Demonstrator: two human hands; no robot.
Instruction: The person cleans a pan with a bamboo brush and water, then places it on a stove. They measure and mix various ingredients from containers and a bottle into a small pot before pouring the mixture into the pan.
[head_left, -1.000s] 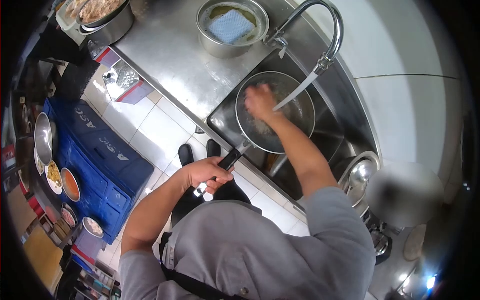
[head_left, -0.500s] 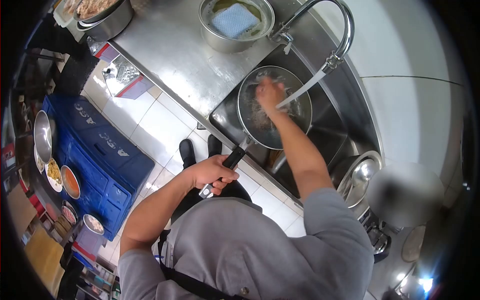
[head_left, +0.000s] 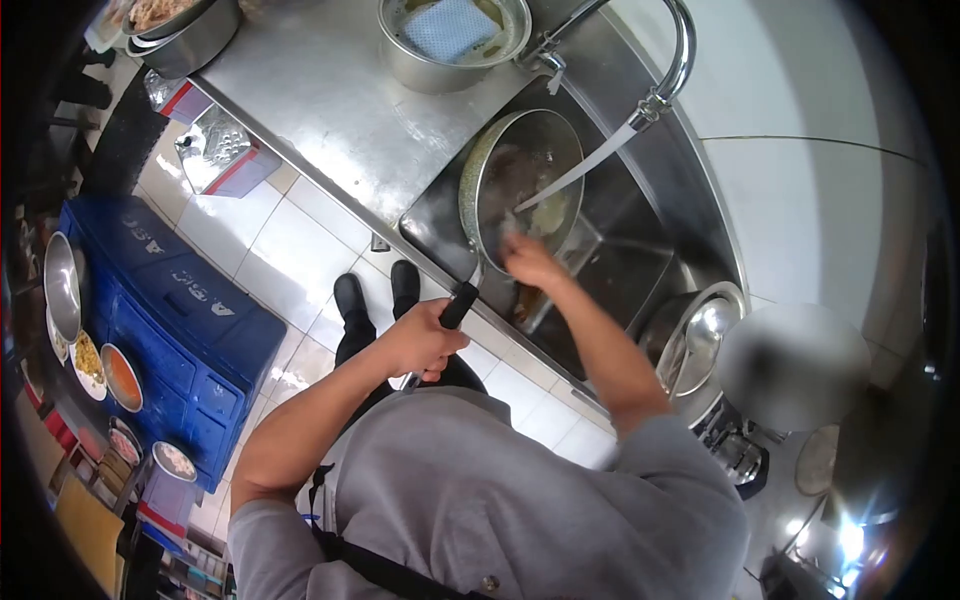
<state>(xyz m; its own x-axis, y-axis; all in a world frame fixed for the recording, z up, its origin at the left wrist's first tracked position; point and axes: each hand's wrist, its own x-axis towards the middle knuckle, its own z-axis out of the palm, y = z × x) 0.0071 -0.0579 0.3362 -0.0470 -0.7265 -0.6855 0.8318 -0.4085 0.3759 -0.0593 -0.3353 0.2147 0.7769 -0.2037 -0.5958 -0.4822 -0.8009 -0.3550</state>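
My left hand (head_left: 423, 342) is wrapped round the black handle (head_left: 459, 306) of a round metal pan (head_left: 470, 190). The pan is tilted in the sink, and water from the curved faucet (head_left: 682, 50) runs into it. At the pan's near right rim is my right hand (head_left: 530, 261), with its fingers bent inside the rim. Motion and water blur its fingertips, so whether they hold something cannot be made out.
A pot (head_left: 440, 72) with a light blue cloth stands on the steel counter (head_left: 330, 90) beyond the sink. Metal bowls (head_left: 708, 325) lie right of the sink. A blue chest (head_left: 170, 330) with bowls and plates beside it is at left.
The pan has gone from nearly level to tilted on its side. My right hand has moved from the pan's middle toward its near rim. The camera view has shifted slightly.
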